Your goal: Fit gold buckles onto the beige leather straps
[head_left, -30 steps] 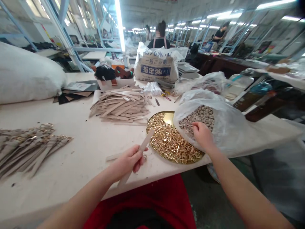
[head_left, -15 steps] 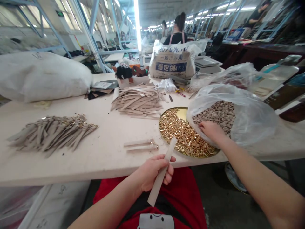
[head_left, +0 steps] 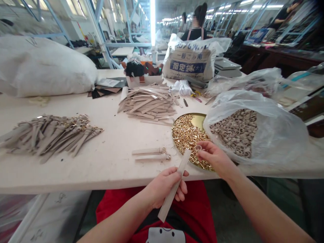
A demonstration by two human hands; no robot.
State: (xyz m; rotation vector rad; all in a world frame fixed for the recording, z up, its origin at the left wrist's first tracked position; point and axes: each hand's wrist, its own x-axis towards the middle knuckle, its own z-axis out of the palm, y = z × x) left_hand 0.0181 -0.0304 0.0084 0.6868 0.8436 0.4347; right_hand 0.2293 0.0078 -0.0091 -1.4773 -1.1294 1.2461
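Observation:
My left hand [head_left: 169, 185] is closed on a flat beige strap [head_left: 174, 189], thumb on top, its upper end tilted toward the tray. Between the fingertips of my right hand [head_left: 215, 157] is a small beige loop [head_left: 198, 148], close to the strap's upper end. Below that hand lies a round gold tray [head_left: 201, 118] heaped with small gold metal clasps [head_left: 187, 133]. Beside it an open clear plastic bag [head_left: 275, 128] holds many similar beige loops [head_left: 238, 130]. Two straps with gold clasps [head_left: 150, 157] lie on the table left of the tray.
A pile of loose beige strips [head_left: 149, 103] lies mid-table, and a heap of straps with clasps [head_left: 55, 135] at the left. Behind stand a white sack [head_left: 43, 67], a printed bag [head_left: 189, 62] and a box [head_left: 141, 80]. A person [head_left: 196, 28] is further back.
My right hand has come out of the plastic bag with a loop and moved left over the tray, toward the strap. The left hand keeps its hold on the strap.

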